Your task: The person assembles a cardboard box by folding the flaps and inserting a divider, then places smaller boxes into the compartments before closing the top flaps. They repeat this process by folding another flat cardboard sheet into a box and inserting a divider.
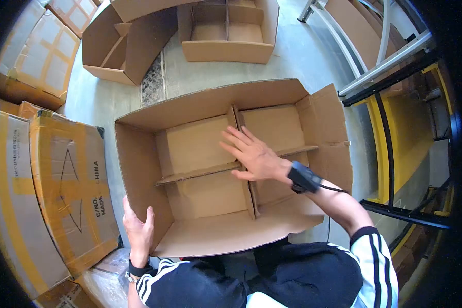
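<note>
An open cardboard box [205, 231] sits in front of my knees, its flap folded out on the right. Crossed cardboard dividers [200, 173] split its inside into compartments. My left hand [138, 226] grips the box's left wall near the front corner, thumb inside and fingers outside. Over the crossing of the dividers lies my right hand [254, 154], palm down with its fingers spread and nothing held. It hides the middle of the dividers.
Two more divided boxes, one at the back left [108, 51] and one at the back [226, 51], stand on the floor. Taped cartons [77, 190] are stacked along the left. A metal rack [390, 208] with yellow parts lines the right.
</note>
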